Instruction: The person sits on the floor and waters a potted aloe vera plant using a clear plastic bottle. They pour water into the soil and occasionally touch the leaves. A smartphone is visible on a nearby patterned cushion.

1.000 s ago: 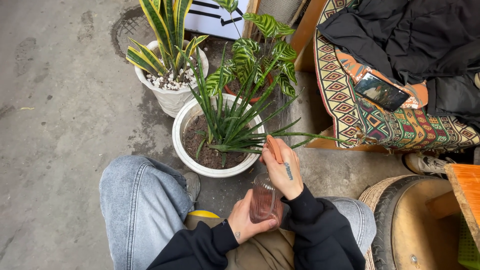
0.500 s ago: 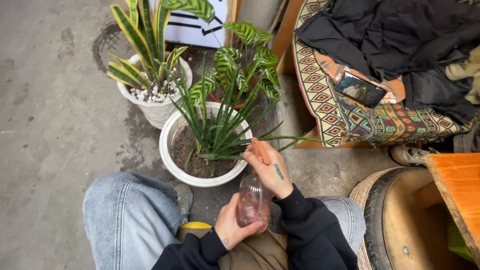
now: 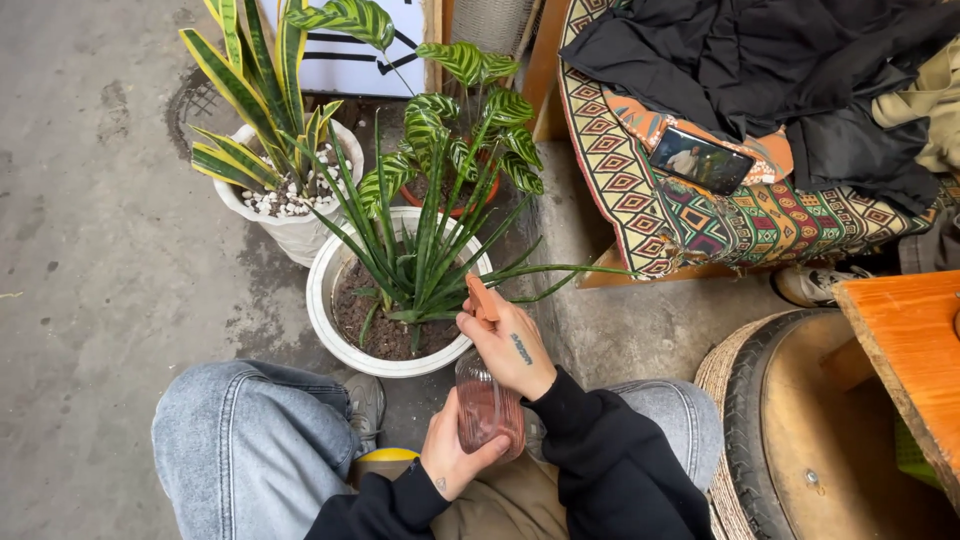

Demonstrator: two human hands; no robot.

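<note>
My left hand (image 3: 452,458) wraps around the lower body of a small pinkish spray bottle (image 3: 487,410), fingers curled closed on it from below, holding it upright just above my lap, between my knees. My right hand (image 3: 510,345) sits on top of the bottle, closed over its orange-brown spray head (image 3: 482,297), the nozzle end poking out past my fingers toward the plant in front of me. The bottle is just beside the near rim of a round white pot (image 3: 322,300) filled with dark soil, from which a plant with long, thin, dark green spiky leaves (image 3: 425,260) fans out; one leaf stretches far to the right over the concrete. Behind it on the left stands another white pot (image 3: 300,235) with white pebbles and tall yellow-edged striped leaves (image 3: 245,90), and behind on the right a plant with broad, banded green leaves (image 3: 470,110). My knees in light blue jeans (image 3: 245,450) frame the bottle on both sides, black sleeves (image 3: 600,460) over my wrists. To the right, a patterned cloth (image 3: 640,190) carries a phone (image 3: 700,160) and black clothing (image 3: 760,70); nearer me sit a tyre seat (image 3: 740,400) and an orange wooden surface (image 3: 910,350)
</note>
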